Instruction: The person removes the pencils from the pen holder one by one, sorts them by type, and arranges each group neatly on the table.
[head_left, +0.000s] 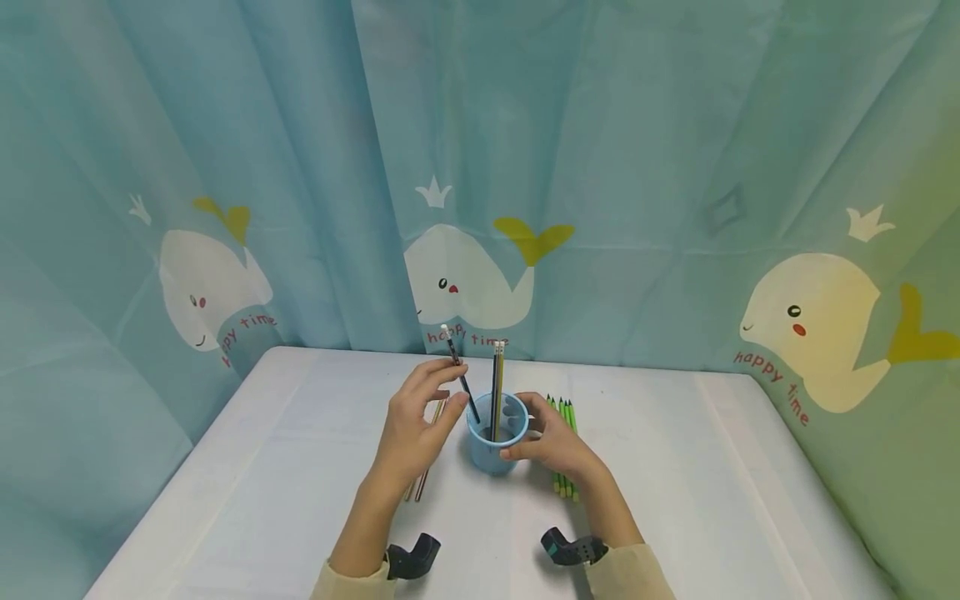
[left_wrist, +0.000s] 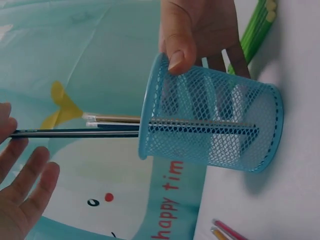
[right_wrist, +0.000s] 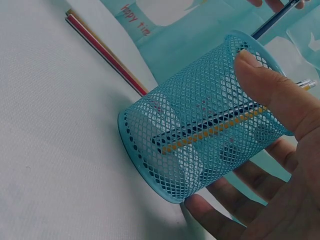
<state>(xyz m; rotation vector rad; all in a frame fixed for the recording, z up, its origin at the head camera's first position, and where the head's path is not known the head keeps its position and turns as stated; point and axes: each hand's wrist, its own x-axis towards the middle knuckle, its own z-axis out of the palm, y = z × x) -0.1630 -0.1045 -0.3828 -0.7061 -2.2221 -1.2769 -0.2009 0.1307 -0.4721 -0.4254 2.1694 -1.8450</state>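
My left hand (head_left: 414,429) pinches a dark pencil (head_left: 463,379) near its white-tipped upper end. The pencil slants down to the right, its lower end inside the rim of a light blue mesh pencil cup (head_left: 491,458). Around the cup's right side, my right hand (head_left: 557,442) grips it, thumb on the near side by the rim; the right wrist view shows the thumb (right_wrist: 270,87) there and the other fingers behind. Two pencils stand in the cup, a yellow one (right_wrist: 217,131) and a dark one (right_wrist: 210,121), with white ends up.
Several green pencils (head_left: 567,487) lie on the white table (head_left: 675,483) to the right, partly under my right hand. Left of the cup lie a couple of pencils (head_left: 422,483), reddish and gold, partly hidden by my left hand. A whale-print curtain (head_left: 637,250) hangs behind the table.
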